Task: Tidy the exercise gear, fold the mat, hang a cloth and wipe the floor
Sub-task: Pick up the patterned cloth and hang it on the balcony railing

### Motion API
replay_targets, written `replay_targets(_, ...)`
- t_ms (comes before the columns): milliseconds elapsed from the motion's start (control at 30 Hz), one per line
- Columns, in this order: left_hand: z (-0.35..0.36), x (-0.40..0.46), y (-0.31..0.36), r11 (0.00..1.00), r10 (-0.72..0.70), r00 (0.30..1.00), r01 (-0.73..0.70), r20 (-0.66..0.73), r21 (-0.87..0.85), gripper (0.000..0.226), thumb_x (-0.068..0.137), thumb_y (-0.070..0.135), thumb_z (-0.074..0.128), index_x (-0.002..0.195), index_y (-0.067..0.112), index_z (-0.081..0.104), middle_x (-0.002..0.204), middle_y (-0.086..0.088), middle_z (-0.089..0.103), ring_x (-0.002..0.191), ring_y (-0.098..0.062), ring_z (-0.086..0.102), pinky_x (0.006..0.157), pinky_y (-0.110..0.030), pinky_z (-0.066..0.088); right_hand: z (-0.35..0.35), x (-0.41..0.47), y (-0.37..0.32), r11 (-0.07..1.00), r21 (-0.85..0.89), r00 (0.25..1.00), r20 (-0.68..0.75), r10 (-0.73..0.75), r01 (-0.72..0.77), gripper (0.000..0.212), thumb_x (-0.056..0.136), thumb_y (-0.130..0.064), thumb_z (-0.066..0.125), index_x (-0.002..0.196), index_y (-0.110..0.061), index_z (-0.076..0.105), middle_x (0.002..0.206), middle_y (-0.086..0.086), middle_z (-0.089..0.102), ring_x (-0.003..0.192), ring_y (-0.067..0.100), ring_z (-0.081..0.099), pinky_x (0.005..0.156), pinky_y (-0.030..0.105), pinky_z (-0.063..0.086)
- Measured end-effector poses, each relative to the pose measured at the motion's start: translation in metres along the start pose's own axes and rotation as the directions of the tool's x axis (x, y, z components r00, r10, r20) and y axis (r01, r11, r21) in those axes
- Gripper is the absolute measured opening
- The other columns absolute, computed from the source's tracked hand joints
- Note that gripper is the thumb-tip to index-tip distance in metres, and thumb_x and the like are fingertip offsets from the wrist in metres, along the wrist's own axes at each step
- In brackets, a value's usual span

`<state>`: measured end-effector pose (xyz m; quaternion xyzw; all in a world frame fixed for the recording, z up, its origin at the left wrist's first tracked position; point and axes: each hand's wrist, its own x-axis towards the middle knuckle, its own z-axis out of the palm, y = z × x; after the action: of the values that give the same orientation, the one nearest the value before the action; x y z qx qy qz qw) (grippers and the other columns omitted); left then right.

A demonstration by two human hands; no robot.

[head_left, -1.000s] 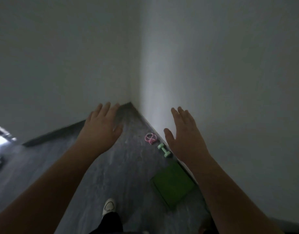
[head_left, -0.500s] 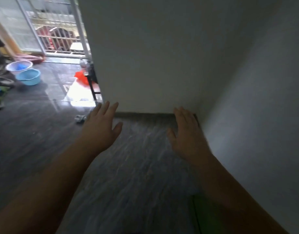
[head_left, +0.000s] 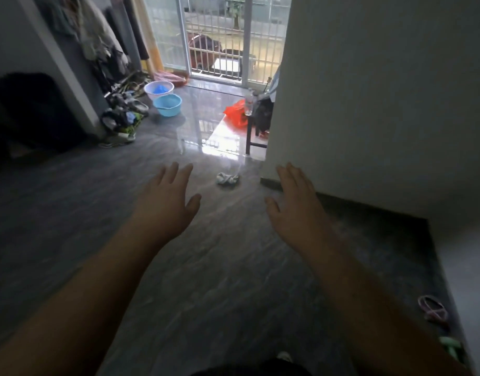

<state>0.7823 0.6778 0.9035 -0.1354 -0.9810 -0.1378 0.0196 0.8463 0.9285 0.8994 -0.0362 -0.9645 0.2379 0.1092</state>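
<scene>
We hold both hands out in front of us, palms down, above the dark grey floor [head_left: 219, 280]. Our left hand [head_left: 165, 204] sits just left of the middle of the frame, fingers straight and slightly spread, holding nothing. Our right hand [head_left: 293, 204] is right of the middle, fingers likewise straight and loose, and it too is empty.

Between the two hands and a little higher in the frame, a crumpled white and grey cloth [head_left: 227, 179] lies on the floor, apart from both hands, near the corner of the white wall [head_left: 382, 104] that fills the upper right.

At the lower right edge, close to the wall, lies a pink ring-shaped exercise band [head_left: 432, 312], and below it a green dumbbell [head_left: 450, 346], only partly in view and blurred.

In the upper middle, a barred glass door [head_left: 219, 36] lets in light that glares on the floor. Left of it stand a white basin [head_left: 158, 89] and a blue basin [head_left: 167, 104], touching or nearly so. Shoes [head_left: 122, 118] are heaped further left, beneath hanging clothes [head_left: 97, 36]. A red bag [head_left: 236, 115] lies beside the wall's corner.
</scene>
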Motion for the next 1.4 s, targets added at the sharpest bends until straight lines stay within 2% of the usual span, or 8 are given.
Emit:
replay_targets(267, 0.013, 0.088, -0.056, 0.993, -0.113, 0.993, 0.113, 0.018, -0.026, 0.070, 0.096, 0.043, 0.050, 0.155, 0.024, 0.019, 0.163, -0.010, 0.019, 0.151, -0.032, 0.013, 0.120, -0.048, 0.021, 0.052, 0.110, -0.003, 0.999, 0.035, 0.995, 0.099, -0.035, 0.031, 0.065, 0.100, -0.037, 0.048, 0.156, -0.023, 0.019, 0.166, -0.002, 0.011, 0.152, 0.017, 0.007, 0.120, 0.033, 0.009)
replay_targets(533, 0.051, 0.261, -0.070, 0.982, -0.188, 0.981, 0.188, 0.056, 0.011, 0.069, 0.096, 0.047, 0.048, 0.155, 0.030, 0.017, 0.164, -0.005, 0.017, 0.151, -0.029, 0.013, 0.119, -0.051, 0.022, 0.096, 0.287, 0.050, 0.998, 0.055, 0.988, 0.153, -0.025, 0.017, 0.063, 0.099, -0.038, 0.049, 0.155, -0.027, 0.021, 0.165, -0.002, 0.014, 0.152, 0.017, 0.008, 0.120, 0.035, 0.011)
replay_targets(900, 0.081, 0.468, -0.089, 0.960, -0.274, 0.952, 0.280, 0.133, -0.028, 0.070, 0.098, 0.047, 0.044, 0.157, 0.028, 0.012, 0.165, -0.005, 0.012, 0.152, -0.026, 0.008, 0.120, -0.044, 0.014, 0.146, 0.515, 0.091, 0.998, 0.039, 0.960, 0.274, -0.051, 0.042, 0.064, 0.099, -0.031, 0.048, 0.155, -0.021, 0.022, 0.165, 0.003, 0.017, 0.152, 0.019, 0.009, 0.122, 0.038, 0.010)
replay_targets(1000, 0.101, 0.522, -0.111, 0.959, -0.281, 0.947, 0.282, 0.156, 0.014, 0.070, 0.097, 0.049, 0.044, 0.156, 0.025, 0.015, 0.164, -0.007, 0.016, 0.150, -0.028, 0.014, 0.119, -0.044, 0.015, 0.171, 0.561, 0.097, 0.999, 0.018, 0.947, 0.317, -0.052, 0.048, 0.064, 0.099, -0.031, 0.048, 0.156, -0.020, 0.020, 0.165, 0.003, 0.015, 0.152, 0.019, 0.007, 0.121, 0.035, 0.006)
replay_targets(1100, 0.124, 0.576, -0.129, 0.962, -0.270, 0.946, 0.271, 0.181, 0.015, 0.069, 0.096, 0.046, 0.047, 0.156, 0.024, 0.019, 0.162, -0.007, 0.023, 0.147, -0.028, 0.023, 0.117, -0.042, 0.020, 0.202, 0.611, 0.102, 1.000, 0.008, 0.934, 0.357, -0.009, 0.007, 0.065, 0.099, -0.034, 0.047, 0.156, -0.022, 0.017, 0.166, 0.001, 0.012, 0.152, 0.018, 0.004, 0.120, 0.036, 0.009)
replay_targets(1233, 0.154, 0.664, -0.167, 0.980, -0.201, 0.948, 0.192, 0.246, 0.060, 0.069, 0.097, 0.046, 0.046, 0.156, 0.021, 0.020, 0.162, -0.008, 0.025, 0.146, -0.030, 0.025, 0.115, -0.041, 0.020, 0.251, 0.686, 0.105, 0.998, 0.004, 0.923, 0.382, 0.054, -0.060, 0.064, 0.099, -0.033, 0.046, 0.156, -0.022, 0.018, 0.165, 0.002, 0.014, 0.152, 0.020, 0.007, 0.122, 0.038, 0.013)
replay_targets(1333, 0.181, 0.736, -0.208, 0.988, -0.156, 0.928, 0.145, 0.338, 0.056, 0.071, 0.094, 0.045, 0.049, 0.155, 0.020, 0.023, 0.160, -0.010, 0.028, 0.145, -0.032, 0.028, 0.114, -0.044, 0.025, 0.288, 0.743, 0.106, 0.991, -0.052, 0.889, 0.440, 0.131, -0.121, 0.064, 0.100, -0.030, 0.045, 0.157, -0.019, 0.016, 0.165, 0.003, 0.013, 0.152, 0.020, 0.006, 0.122, 0.035, 0.007)
replay_targets(1400, 0.200, 0.782, -0.231, 0.990, -0.136, 0.905, 0.139, 0.403, 0.022, 0.073, 0.093, 0.045, 0.050, 0.155, 0.018, 0.023, 0.160, -0.013, 0.027, 0.146, -0.035, 0.026, 0.118, -0.044, 0.022, 0.311, 0.775, 0.112, 0.982, -0.050, 0.872, 0.454, 0.183, -0.180, 0.066, 0.100, -0.030, 0.045, 0.157, -0.018, 0.016, 0.166, 0.002, 0.011, 0.152, 0.019, 0.005, 0.122, 0.034, 0.005)
